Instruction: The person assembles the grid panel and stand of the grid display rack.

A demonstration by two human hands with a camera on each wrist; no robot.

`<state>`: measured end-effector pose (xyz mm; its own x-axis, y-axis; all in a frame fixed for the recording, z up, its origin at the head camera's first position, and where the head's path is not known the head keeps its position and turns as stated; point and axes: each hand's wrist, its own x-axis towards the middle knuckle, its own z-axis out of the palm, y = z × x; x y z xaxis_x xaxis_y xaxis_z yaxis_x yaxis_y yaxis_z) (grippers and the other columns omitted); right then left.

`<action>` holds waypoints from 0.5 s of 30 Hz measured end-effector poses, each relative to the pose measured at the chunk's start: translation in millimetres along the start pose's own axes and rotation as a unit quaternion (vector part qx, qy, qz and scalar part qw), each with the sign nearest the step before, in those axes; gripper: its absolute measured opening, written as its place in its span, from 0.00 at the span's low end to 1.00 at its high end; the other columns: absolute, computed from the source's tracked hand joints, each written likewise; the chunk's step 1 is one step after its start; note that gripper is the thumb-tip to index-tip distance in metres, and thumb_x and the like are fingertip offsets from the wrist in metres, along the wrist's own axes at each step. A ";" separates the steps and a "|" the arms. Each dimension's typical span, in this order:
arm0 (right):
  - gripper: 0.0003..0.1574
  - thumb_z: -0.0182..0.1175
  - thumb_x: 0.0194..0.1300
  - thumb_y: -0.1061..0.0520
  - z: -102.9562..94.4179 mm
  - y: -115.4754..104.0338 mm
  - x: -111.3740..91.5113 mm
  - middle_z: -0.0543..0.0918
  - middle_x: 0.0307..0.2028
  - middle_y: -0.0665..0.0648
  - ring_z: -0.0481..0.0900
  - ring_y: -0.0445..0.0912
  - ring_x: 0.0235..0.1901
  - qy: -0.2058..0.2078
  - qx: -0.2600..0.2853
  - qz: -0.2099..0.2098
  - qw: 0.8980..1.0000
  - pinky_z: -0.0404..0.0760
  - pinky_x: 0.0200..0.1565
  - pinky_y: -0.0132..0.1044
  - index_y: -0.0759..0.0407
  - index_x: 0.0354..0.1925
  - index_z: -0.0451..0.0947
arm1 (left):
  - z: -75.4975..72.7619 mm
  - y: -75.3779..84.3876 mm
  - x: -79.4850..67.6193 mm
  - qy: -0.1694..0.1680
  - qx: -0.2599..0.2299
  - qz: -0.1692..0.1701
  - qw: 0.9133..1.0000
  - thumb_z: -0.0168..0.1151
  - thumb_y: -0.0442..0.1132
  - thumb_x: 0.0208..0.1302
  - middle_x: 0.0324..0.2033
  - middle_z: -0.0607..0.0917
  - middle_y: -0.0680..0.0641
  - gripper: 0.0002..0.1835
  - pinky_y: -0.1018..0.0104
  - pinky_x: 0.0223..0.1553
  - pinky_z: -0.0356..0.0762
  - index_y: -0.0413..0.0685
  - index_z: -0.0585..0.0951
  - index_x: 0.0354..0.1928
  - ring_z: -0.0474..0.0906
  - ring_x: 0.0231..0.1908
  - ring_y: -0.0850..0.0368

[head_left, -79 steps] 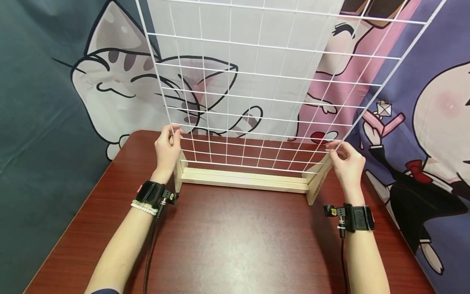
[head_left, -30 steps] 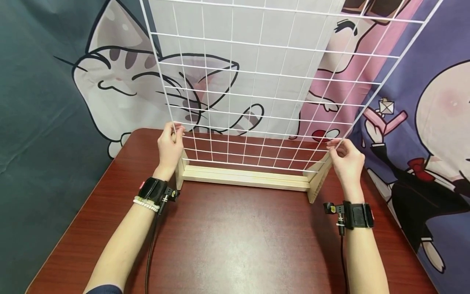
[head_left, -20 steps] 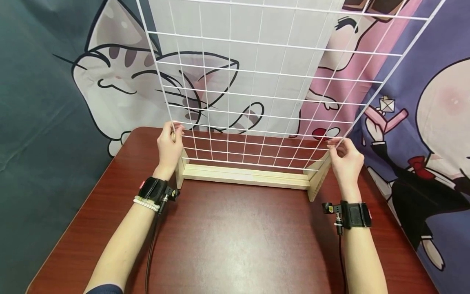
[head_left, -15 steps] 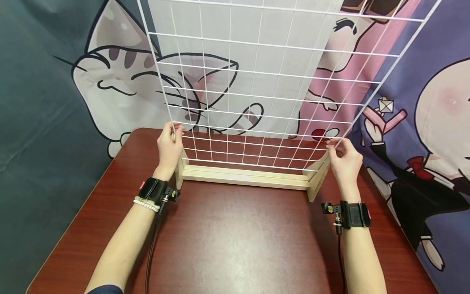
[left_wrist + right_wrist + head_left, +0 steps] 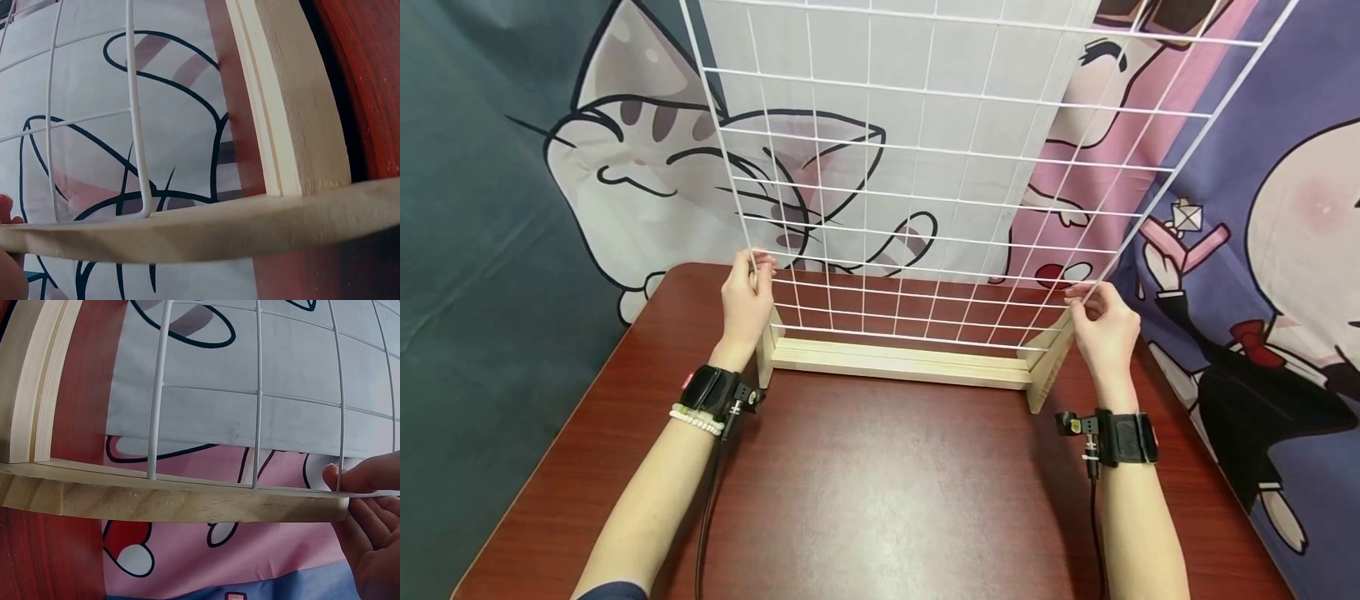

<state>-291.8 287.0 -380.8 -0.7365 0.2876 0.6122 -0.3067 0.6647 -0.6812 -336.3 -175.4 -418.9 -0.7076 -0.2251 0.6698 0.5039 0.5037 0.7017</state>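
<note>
A white wire grid panel [image 5: 913,158] rises over the table, its lower edge between the two wooden side pieces of a pale stand [image 5: 898,362]. My left hand [image 5: 745,304] grips the panel's left edge at the top of the left side piece [image 5: 206,231]. On the opposite edge, my right hand [image 5: 1105,325] pinches the wire between thumb and fingers, at the tip of the right side piece [image 5: 187,499]. In both wrist views the panel's bottom wire stands apart from the grooved crossbar [image 5: 40,387]. Only a bit of the left hand shows in the left wrist view.
The stand sits toward the back of a reddish-brown table [image 5: 880,483]. Behind it hangs a cloth backdrop [image 5: 625,183] printed with a cat and cartoon figures. Each wrist wears a black strap with a camera, and cables [image 5: 706,517] trail toward the front.
Compared with the earliest frame, the left hand sits slightly higher and farther right, the right hand slightly higher. Both keep their holds on the panel's edges; the stand stays put.
</note>
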 end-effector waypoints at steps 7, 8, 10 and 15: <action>0.12 0.54 0.61 0.69 -0.4 0.2 0.2 0.87 0.37 0.67 0.72 0.12 0.29 -0.002 -0.027 0.005 1.000 0.69 0.35 0.08 0.70 0.42 0.79 | -3.0 -1.3 -1.0 -0.031 -0.002 0.013 0.999 0.52 0.32 0.68 0.45 0.83 0.36 0.17 0.66 0.47 0.74 0.31 0.72 0.56 0.80 0.46 0.44; 0.12 0.54 0.60 0.69 0.0 0.5 0.3 0.88 0.37 0.67 0.72 0.12 0.28 -0.001 -0.032 0.004 0.999 0.68 0.34 0.08 0.70 0.43 0.79 | -3.1 -1.3 -0.9 -0.030 -0.003 0.015 0.999 0.52 0.31 0.68 0.45 0.83 0.36 0.17 0.67 0.47 0.74 0.31 0.72 0.56 0.80 0.46 0.44; 0.13 0.54 0.60 0.69 1.2 1.4 0.2 0.88 0.37 0.66 0.71 0.11 0.28 0.002 -0.039 0.001 0.999 0.68 0.34 0.08 0.69 0.44 0.79 | -2.9 -0.8 -1.1 -0.028 -0.003 0.015 0.999 0.53 0.30 0.67 0.45 0.83 0.35 0.17 0.69 0.47 0.73 0.32 0.72 0.56 0.79 0.46 0.44; 0.16 0.54 0.58 0.71 5.3 5.1 -1.1 0.88 0.38 0.66 0.70 0.10 0.28 0.017 -0.044 -0.002 0.999 0.67 0.34 0.08 0.69 0.46 0.77 | -1.8 -0.9 -1.0 -0.022 0.000 0.024 0.999 0.55 0.27 0.65 0.45 0.82 0.35 0.17 0.64 0.48 0.74 0.29 0.71 0.56 0.78 0.45 0.43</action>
<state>-295.7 286.4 -387.0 -0.7142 0.3078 0.6286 -0.2536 0.7233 -0.6423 -335.1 -177.2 -419.7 -0.7040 -0.1641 0.6910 0.5371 0.5136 0.6692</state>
